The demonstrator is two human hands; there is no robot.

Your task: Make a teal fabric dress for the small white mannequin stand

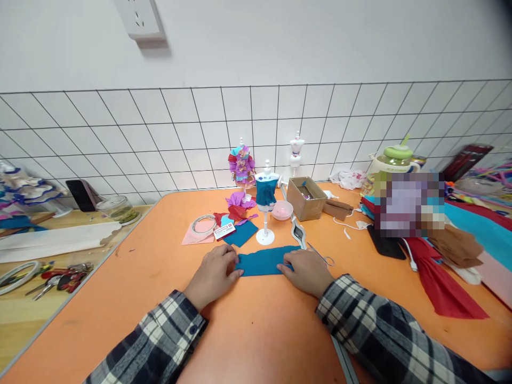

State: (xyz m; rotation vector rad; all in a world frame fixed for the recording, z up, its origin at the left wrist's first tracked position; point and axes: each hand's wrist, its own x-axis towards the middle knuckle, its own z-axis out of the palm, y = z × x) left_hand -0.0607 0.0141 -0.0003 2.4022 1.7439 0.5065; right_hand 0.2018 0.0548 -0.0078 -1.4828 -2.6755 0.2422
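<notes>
A strip of blue crepe paper (262, 262) lies flat on the orange table, its upper edge slightly uneven. My left hand (216, 271) grips its left end between thumb and bent fingers. At the other end, my right hand (306, 268) has its thumb and curled fingers on the paper. Just beyond the strip stands a small white dress form (265, 234), upright, with a blue wrap (266, 191) around its body. Scissors (328, 261) lie partly hidden behind my right hand.
Behind are a dressed purple form (242, 165), a bare white form (296, 149), a pink bowl (282, 210) and a cardboard box (316, 205). A tape roll (204, 225) and paper scraps lie left. Red paper (448, 288) and a green-lidded jug (396, 154) are right.
</notes>
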